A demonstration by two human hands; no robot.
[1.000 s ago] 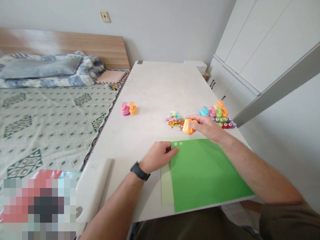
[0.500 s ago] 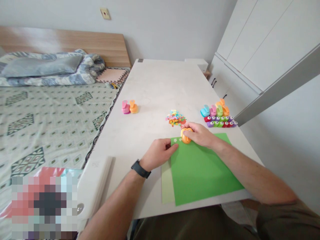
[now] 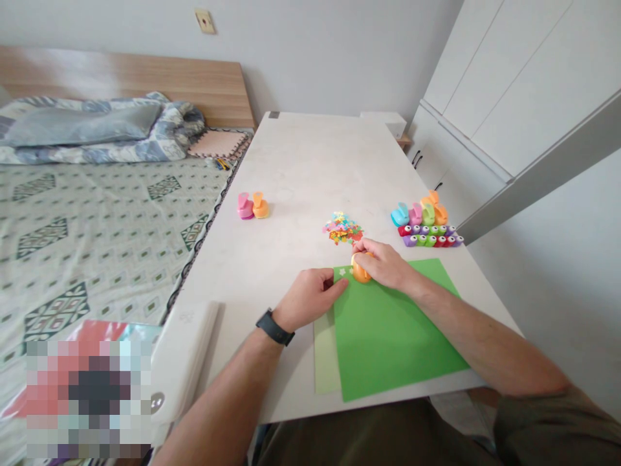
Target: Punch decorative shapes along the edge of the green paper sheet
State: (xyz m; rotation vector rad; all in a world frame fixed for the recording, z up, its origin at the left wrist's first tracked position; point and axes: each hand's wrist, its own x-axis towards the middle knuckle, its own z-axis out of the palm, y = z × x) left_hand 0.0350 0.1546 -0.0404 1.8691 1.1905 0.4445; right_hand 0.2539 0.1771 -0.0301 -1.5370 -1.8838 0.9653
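orange punch meeting the green sheet

the right hand is gripping the punch at the sheet's far edge, seemingly lining up a cut; the next move is likely calling for a firm press. the left hand is pinching the sheet's far left corner, beside flower-shaped holes. beyond the sheet, bright paper cutouts are forming a loose heap. the sheet is looking smooth and matte, the punch rounded and plastic.

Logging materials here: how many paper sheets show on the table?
2: the bright green sheet, and the pale green sheet under it, showing past its left edge. More may be hidden.
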